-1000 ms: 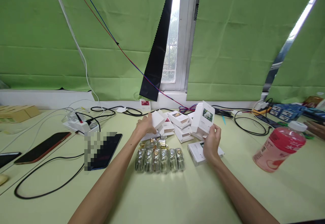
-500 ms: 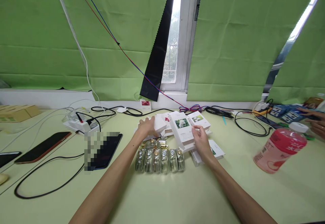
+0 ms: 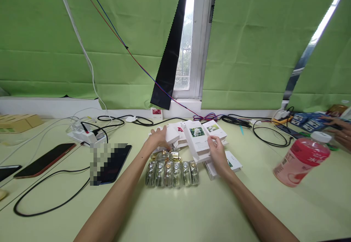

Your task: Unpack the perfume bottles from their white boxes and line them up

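Observation:
My right hand (image 3: 217,151) grips the right edge of a white box (image 3: 201,145) printed with a white-flower picture, thumb on its face. The box is tilted over other boxes. My left hand (image 3: 158,139) has its fingers curled over another white box (image 3: 171,136); the fingertips are partly hidden. Between the hands lies a white box with a pink-flower picture (image 3: 179,129). Behind my right hand is one with a pale flower (image 3: 216,128), and a further white box (image 3: 233,161) lies by that wrist. Several small glass bottles (image 3: 172,175) stand in a row nearer me.
A pink drink bottle (image 3: 301,161) stands at right. Phones (image 3: 44,161), a dark tablet-like device (image 3: 117,165), a power strip (image 3: 86,134) and looped cables lie at left. Yellow boxes (image 3: 18,124) sit far left. Another person's hand (image 3: 341,130) is by blue boxes (image 3: 312,123) at right.
Both hands stay almost in place on the boxes. The whole view has shifted very slightly; nothing has visibly been picked up or let go.

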`<action>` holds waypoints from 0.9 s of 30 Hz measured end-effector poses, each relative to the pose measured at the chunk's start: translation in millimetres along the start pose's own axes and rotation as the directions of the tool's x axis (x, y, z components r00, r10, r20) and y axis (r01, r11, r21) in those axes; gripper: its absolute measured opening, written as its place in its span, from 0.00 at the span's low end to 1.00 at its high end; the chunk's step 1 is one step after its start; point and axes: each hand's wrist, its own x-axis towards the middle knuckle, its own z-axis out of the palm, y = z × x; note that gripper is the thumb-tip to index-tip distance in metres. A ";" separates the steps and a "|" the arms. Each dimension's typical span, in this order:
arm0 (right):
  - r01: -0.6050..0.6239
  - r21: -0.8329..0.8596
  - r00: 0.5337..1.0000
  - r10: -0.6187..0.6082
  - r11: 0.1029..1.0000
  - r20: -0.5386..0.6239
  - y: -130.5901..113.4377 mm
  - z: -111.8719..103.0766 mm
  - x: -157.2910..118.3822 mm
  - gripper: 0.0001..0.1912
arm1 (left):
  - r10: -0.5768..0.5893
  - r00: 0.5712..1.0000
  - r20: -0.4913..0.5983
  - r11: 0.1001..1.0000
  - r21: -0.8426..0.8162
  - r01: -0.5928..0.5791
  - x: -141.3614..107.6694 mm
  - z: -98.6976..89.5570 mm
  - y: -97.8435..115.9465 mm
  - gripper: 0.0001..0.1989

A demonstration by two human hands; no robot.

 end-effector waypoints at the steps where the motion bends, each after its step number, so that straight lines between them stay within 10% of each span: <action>1: -0.002 0.004 1.000 0.002 1.000 -0.010 -0.4 -0.2 0.3 0.23 | 0.002 1.000 0.000 1.000 -0.001 -0.002 -0.6 -1.1 0.4 0.63; 11: -0.049 0.143 0.998 0.055 0.988 -0.038 -13.1 -0.1 -3.8 0.26 | 0.159 0.968 -0.194 0.987 -0.006 -0.163 -36.4 -23.3 23.3 0.44; 17: -0.036 0.238 0.999 0.041 0.971 -0.015 -15.8 0.8 -6.2 0.28 | 0.602 0.792 -0.101 0.778 -0.146 -0.611 -63.2 -26.9 41.3 0.44; 27: 0.023 0.258 1.000 -0.028 0.966 0.013 -19.4 1.9 -8.9 0.31 | 0.717 0.687 -0.116 0.682 -0.086 -0.726 -67.0 -18.6 52.9 0.29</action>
